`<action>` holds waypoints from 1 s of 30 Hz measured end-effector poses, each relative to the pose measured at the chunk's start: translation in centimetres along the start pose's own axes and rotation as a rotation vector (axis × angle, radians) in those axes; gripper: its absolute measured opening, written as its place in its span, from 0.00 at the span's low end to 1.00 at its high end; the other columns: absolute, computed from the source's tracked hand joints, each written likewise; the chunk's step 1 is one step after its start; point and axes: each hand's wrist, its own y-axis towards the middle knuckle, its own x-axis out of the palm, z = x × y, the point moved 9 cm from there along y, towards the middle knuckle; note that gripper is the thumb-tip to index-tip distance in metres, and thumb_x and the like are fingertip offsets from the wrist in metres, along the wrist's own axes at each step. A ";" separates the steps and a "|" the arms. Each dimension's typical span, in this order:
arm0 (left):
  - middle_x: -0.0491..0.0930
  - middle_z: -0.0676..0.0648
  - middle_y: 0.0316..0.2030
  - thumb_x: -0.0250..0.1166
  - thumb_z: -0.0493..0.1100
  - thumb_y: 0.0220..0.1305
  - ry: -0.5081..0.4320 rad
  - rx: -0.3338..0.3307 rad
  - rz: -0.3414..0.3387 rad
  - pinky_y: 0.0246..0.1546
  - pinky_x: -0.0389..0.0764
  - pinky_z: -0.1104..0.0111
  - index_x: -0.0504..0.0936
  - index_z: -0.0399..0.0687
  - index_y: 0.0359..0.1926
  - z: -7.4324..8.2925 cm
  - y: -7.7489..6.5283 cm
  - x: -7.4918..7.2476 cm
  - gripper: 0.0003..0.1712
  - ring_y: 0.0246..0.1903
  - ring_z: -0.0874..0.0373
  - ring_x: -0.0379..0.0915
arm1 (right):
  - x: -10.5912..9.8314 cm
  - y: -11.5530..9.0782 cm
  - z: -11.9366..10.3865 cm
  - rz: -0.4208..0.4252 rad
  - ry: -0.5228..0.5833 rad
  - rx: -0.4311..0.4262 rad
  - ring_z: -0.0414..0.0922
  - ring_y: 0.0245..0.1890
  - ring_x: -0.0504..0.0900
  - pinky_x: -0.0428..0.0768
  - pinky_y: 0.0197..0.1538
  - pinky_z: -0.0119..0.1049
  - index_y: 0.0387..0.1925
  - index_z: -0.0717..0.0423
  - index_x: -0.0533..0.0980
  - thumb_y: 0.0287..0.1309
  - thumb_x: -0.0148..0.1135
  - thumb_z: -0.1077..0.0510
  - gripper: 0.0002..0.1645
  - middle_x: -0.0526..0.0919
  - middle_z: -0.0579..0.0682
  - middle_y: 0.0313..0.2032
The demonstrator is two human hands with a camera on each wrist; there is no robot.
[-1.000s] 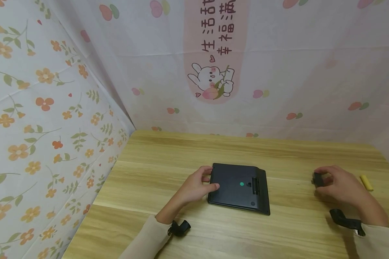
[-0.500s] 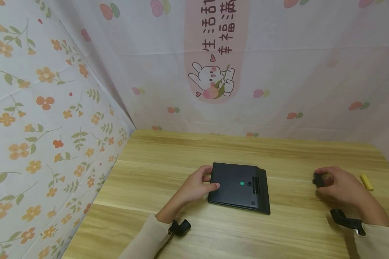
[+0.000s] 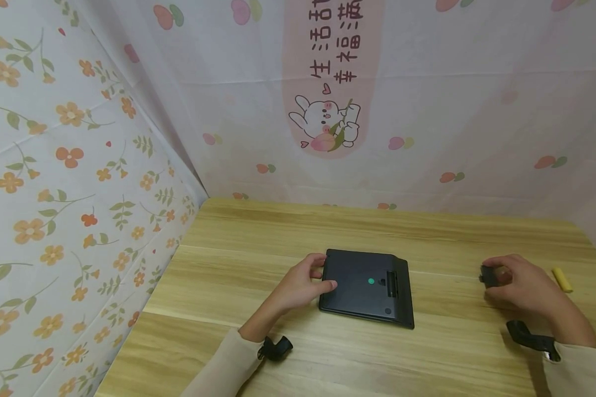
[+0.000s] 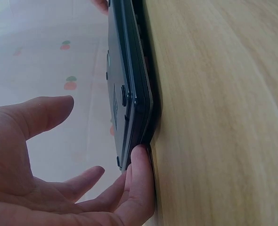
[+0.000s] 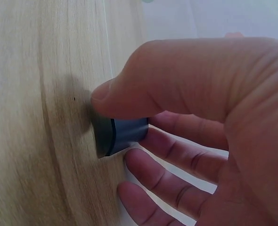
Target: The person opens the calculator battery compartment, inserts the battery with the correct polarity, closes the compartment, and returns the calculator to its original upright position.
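Note:
A black calculator lies face down, its battery slot uncovered near the right side. My left hand is at its left edge; in the left wrist view the fingertips touch the calculator's lower edge while the thumb stands apart from it. Off to the right, my right hand pinches a small black battery cover between thumb and fingers, close over the table. The right wrist view shows the curved cover under the thumb, with the other fingers spread loosely behind.
A yellow battery lies on the wooden table, just right of my right hand. Patterned cloth hangs behind the table, and a flowered cloth borders the left side. Black camera mounts sit on both wrists.

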 end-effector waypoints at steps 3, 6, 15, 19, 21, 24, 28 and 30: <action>0.74 0.42 0.75 0.74 0.50 0.72 -0.002 -0.003 -0.001 0.64 0.79 0.46 0.69 0.44 0.81 0.0 0.0 0.0 0.43 0.67 0.45 0.76 | 0.0 0.0 0.0 0.002 0.000 -0.002 0.69 0.47 0.86 0.83 0.42 0.53 0.62 0.77 0.76 0.56 0.82 0.62 0.38 0.73 0.80 0.59; 0.74 0.42 0.75 0.74 0.51 0.72 -0.004 -0.005 -0.001 0.65 0.79 0.46 0.69 0.44 0.81 -0.1 0.1 0.0 0.43 0.67 0.45 0.76 | 0.0 0.0 0.0 0.003 0.004 -0.001 0.69 0.47 0.86 0.83 0.42 0.53 0.62 0.77 0.76 0.56 0.82 0.62 0.38 0.73 0.80 0.59; 0.74 0.43 0.75 0.74 0.51 0.72 0.000 -0.006 -0.005 0.64 0.79 0.46 0.69 0.44 0.81 -0.1 0.0 0.0 0.43 0.68 0.44 0.76 | 0.0 0.0 0.2 -0.004 0.006 0.006 0.70 0.48 0.85 0.83 0.42 0.54 0.64 0.77 0.75 0.58 0.82 0.62 0.38 0.72 0.80 0.60; 0.73 0.42 0.75 0.74 0.51 0.72 0.003 0.001 -0.007 0.64 0.79 0.46 0.69 0.44 0.81 0.1 0.0 0.0 0.43 0.68 0.44 0.76 | -0.1 0.0 0.1 -0.010 0.008 0.009 0.71 0.49 0.84 0.83 0.42 0.53 0.64 0.77 0.75 0.58 0.82 0.62 0.39 0.72 0.80 0.60; 0.73 0.42 0.76 0.74 0.51 0.73 0.002 0.002 -0.009 0.64 0.79 0.45 0.69 0.44 0.81 0.1 0.0 0.0 0.43 0.68 0.44 0.75 | -0.1 0.0 0.1 -0.010 0.009 0.009 0.71 0.48 0.84 0.82 0.42 0.53 0.64 0.77 0.76 0.57 0.82 0.61 0.39 0.73 0.80 0.60; 0.73 0.42 0.76 0.74 0.51 0.73 -0.005 0.002 -0.010 0.65 0.78 0.45 0.69 0.44 0.81 0.1 0.0 0.0 0.43 0.68 0.43 0.75 | -0.1 0.0 0.0 -0.012 0.016 0.005 0.70 0.48 0.85 0.82 0.42 0.52 0.64 0.77 0.76 0.57 0.83 0.61 0.39 0.73 0.80 0.59; 0.72 0.42 0.76 0.74 0.51 0.73 -0.009 0.000 -0.011 0.66 0.78 0.45 0.69 0.44 0.81 0.0 0.0 0.1 0.43 0.69 0.43 0.75 | -0.1 -0.1 0.0 -0.015 0.029 0.000 0.70 0.48 0.85 0.82 0.42 0.52 0.65 0.78 0.75 0.57 0.82 0.60 0.40 0.73 0.80 0.60; 0.72 0.43 0.76 0.74 0.51 0.73 -0.009 0.001 -0.012 0.66 0.78 0.45 0.69 0.44 0.81 0.0 0.0 0.1 0.42 0.69 0.43 0.75 | -0.1 -0.1 0.1 -0.018 0.034 0.001 0.71 0.49 0.85 0.83 0.43 0.52 0.65 0.78 0.75 0.57 0.83 0.60 0.40 0.73 0.80 0.60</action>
